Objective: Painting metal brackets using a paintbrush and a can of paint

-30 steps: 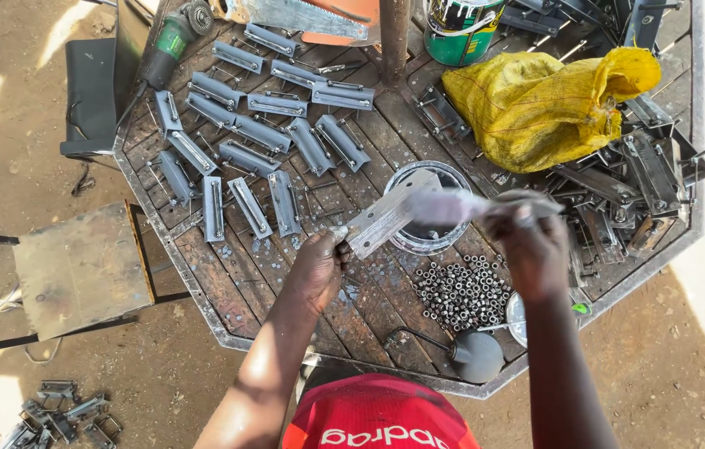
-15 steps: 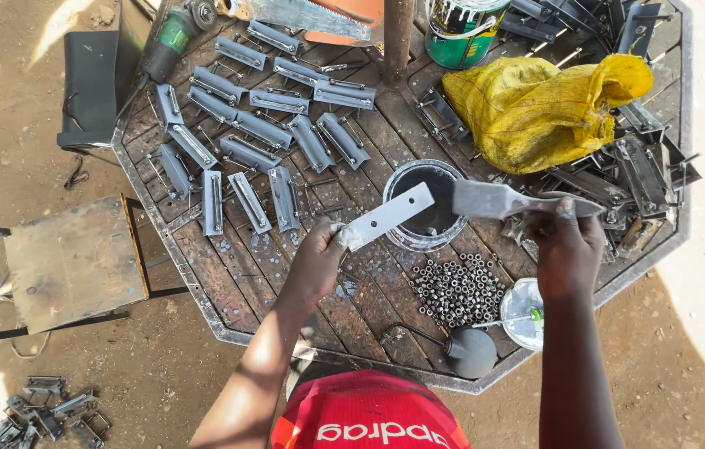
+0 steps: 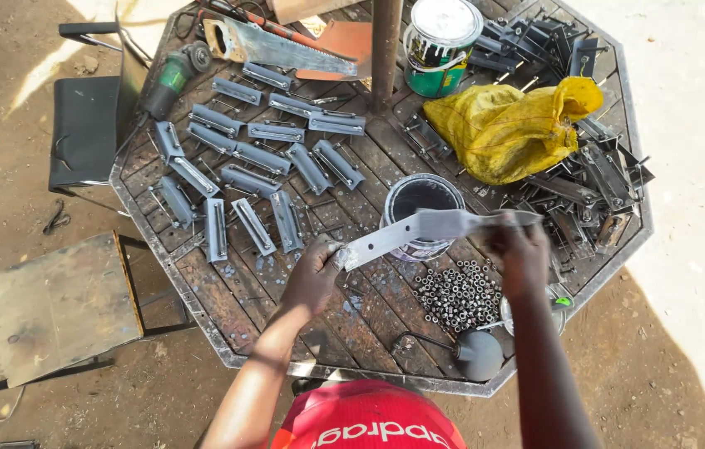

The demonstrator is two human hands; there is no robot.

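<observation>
My left hand (image 3: 312, 273) grips one end of a flat grey metal bar (image 3: 385, 239) and holds it slanted above the wooden octagonal table (image 3: 227, 299). My right hand (image 3: 520, 254) holds a paintbrush (image 3: 460, 223) whose grey bristles lie on the bar's upper end. Right under the bar stands an open can of grey paint (image 3: 419, 199). A heap of small metal nuts (image 3: 459, 293) lies just in front of my right hand.
Several grey painted metal pieces (image 3: 252, 166) lie in rows on the table's left half. At the far side are a handsaw (image 3: 277, 48), a paint tin (image 3: 444, 41) and a yellow sack (image 3: 506, 125). Unpainted brackets (image 3: 593, 183) pile at right. A metal stool (image 3: 57, 303) stands left.
The brush has slid along the bar toward its upper end, and my right hand has shifted left. My left hand keeps hold of the bar's lower end.
</observation>
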